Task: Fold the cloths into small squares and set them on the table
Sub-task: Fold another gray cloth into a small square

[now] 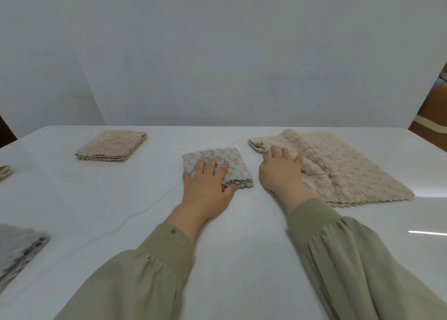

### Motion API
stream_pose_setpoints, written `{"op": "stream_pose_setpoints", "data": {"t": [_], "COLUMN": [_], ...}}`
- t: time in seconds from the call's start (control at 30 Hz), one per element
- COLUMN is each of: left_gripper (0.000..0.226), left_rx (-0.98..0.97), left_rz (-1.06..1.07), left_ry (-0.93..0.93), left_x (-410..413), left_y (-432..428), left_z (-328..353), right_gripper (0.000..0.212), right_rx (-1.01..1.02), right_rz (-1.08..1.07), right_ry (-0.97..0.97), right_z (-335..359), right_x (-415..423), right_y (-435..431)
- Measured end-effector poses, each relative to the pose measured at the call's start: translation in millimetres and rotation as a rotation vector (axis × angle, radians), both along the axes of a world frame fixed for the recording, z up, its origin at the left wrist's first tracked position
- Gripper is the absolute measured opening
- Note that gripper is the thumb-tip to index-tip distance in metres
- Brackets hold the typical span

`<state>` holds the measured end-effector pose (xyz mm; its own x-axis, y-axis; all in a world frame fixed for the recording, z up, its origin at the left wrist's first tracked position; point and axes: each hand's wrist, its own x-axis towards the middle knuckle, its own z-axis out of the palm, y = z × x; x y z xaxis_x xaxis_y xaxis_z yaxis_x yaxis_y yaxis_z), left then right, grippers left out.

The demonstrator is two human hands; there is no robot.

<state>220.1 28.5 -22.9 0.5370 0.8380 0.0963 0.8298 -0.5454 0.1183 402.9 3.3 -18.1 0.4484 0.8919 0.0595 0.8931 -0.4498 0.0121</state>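
Sleeves (135, 283): olive green with ribbed cuffs, reaching in from 6 o'clock on both sides.
Surface (242, 247): white and glossy, with a faint thin line running across it.
Mottled cloth (17, 249): grey, lying at 8 o'clock and cut off by the left edge of view.
Left hand (208, 184): fingers straight and spread apart, lying flat on top of the folded cloth; the thumb sits at that cloth's near edge.
Folded cloth (225, 160): pale grey and bumpy, folded into a small square at the middle of the surface, toward 12 o'clock.
Right hand (283, 172): fingers straight and spread, palm down on the left part of the beige cloth.
Beige cloth (350, 169): at 2 o'clock, mostly spread flat, its far left corner turned over just beyond the fingertips.
Scrap of cloth (5, 172): at 9 o'clock, beige, mostly out of view.
Beige stack (112, 146): at 10 o'clock, folded layers lying square, well apart from both hands.
Wall (217, 53): plain pale grey, behind the far edge of the surface.
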Motion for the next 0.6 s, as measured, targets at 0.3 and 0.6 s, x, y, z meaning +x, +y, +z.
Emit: {"op": "stream_pose_setpoints", "data": {"t": [0.3, 0.6], "left_gripper": [0.063, 0.066], "left_rx": [0.002, 0.006], "left_rz": [-0.171, -0.251], "left_ry": [-0.011, 0.054], "left_x": [106, 146], "left_y": [37, 69], "left_z": [-1, 3], "right_gripper": [0.057, 0.056], "right_rx": [-0.005, 0.045], "right_rz": [-0.246, -0.185], "right_ry": [0.023, 0.029], "right_z": [-2, -5], "right_x": [85, 96], "right_y": [-31, -34]}}
